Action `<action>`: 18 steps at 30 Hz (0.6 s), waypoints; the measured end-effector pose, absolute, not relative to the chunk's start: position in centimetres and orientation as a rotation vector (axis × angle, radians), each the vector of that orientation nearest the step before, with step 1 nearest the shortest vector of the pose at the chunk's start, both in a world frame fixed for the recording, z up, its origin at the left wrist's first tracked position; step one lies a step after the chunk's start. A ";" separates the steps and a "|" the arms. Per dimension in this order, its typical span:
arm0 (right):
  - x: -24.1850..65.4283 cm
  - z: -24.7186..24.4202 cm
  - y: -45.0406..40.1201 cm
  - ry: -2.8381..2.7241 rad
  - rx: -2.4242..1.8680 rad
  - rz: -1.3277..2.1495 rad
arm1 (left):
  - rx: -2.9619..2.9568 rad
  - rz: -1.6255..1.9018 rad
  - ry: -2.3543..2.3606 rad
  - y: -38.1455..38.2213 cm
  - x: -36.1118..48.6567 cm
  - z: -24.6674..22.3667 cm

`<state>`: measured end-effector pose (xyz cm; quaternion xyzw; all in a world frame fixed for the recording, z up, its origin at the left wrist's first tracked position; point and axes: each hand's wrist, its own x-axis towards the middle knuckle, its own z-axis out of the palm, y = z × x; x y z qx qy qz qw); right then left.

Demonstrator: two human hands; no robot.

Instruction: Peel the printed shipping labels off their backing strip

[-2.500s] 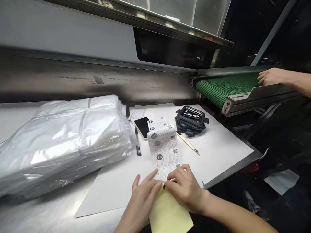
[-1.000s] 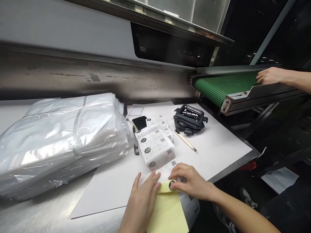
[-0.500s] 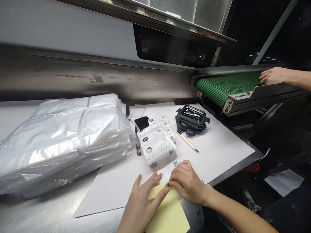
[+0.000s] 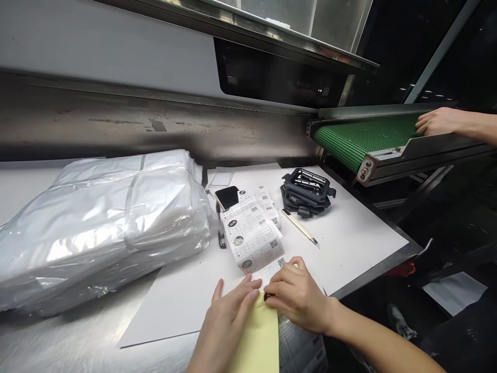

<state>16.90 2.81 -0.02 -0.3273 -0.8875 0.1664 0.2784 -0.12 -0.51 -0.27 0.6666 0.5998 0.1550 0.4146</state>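
A strip of printed white labels [image 4: 254, 230] with QR codes and round dark marks runs down the white board toward me. At its near end a sheet of yellow paper [image 4: 262, 336] lies over it, seemingly the strip's backing. My left hand [image 4: 227, 321] is closed at the yellow paper's top edge, thumb close against the fingers. My right hand [image 4: 301, 295] pinches a label at the yellow paper's upper right corner. A round black mark of that label shows by the fingertips; the fingers hide the rest.
Left stands a plastic-wrapped bundle [image 4: 116, 207]. Behind the labels lies a phone [image 4: 227, 197]. A utility knife [image 4: 301, 228] and stacked black plastic frames [image 4: 306, 191] sit to the right. Another person's hand [image 4: 438, 122] is over the green conveyor belt [image 4: 357, 140].
My left thumb has drawn in toward its fingers, and the yellow paper's right edge has shifted left. My right fingers have moved slightly left, showing more of the black mark.
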 end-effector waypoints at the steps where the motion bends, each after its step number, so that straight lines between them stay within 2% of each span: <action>1: 16.8 -0.1 2.7 -2.387 -0.871 0.399 | 1.673 0.381 1.512 -0.5 -0.1 -0.2; 5: 16.6 -0.4 2.3 -2.404 -0.819 0.252 | 1.659 0.354 1.523 -0.3 0.2 0.1; 8: 16.7 -0.2 1.9 -2.359 -0.797 0.287 | 1.664 0.355 1.524 -0.1 0.2 0.2; 12: 16.7 0.6 1.8 -2.132 -0.941 0.568 | 1.836 0.336 1.508 -0.3 0.2 0.2; 18: 15.4 -0.6 4.3 -1.970 -1.223 0.955 | 2.649 0.527 1.453 -3.2 1.0 -2.0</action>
